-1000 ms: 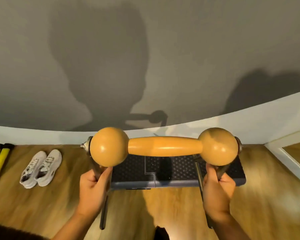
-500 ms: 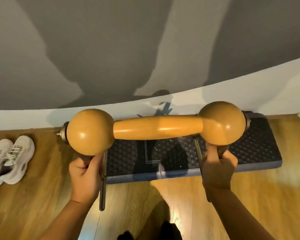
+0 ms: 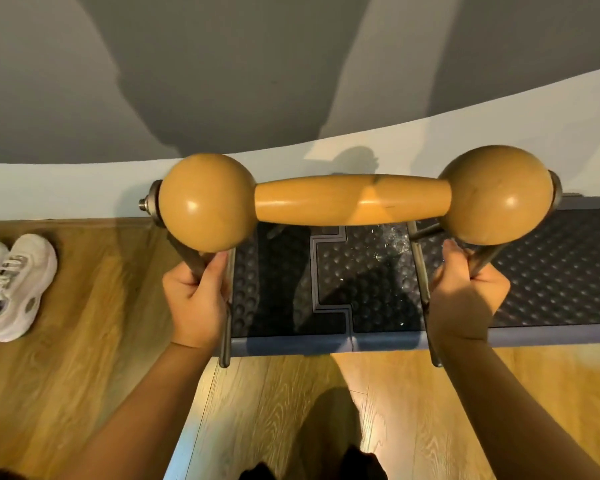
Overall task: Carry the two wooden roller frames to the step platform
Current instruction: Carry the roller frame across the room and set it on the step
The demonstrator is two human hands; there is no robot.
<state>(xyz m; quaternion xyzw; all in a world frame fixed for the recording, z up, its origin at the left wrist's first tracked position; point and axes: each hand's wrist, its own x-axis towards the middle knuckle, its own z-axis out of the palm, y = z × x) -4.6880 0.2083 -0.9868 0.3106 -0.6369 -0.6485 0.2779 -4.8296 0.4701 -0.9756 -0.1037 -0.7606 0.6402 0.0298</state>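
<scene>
Wooden floor [image 3: 84, 358] bears a dark studded step platform [image 3: 551, 271] against the wall; white sneakers [image 3: 11, 285] lie left.

The dark studded step platform with a blue-grey rim [image 3: 551, 271] runs off the right edge of the view, so its right end cannot be seen, and its far edge is hidden behind the yellow-brown wooden roller with two ball ends [image 3: 354, 199]. The grey metal frame rods under that roller [image 3: 419, 271] are partly covered by the left hand [image 3: 195, 299] and the right hand [image 3: 465, 299], whose fingers curl out of sight around them. Only one roller shows; whether a second sits behind it cannot be told. The pair of white trainers [image 3: 14, 285] is cut by the left edge. A dark shape at the bottom edge [image 3: 357, 462] is cropped and unclear.
</scene>
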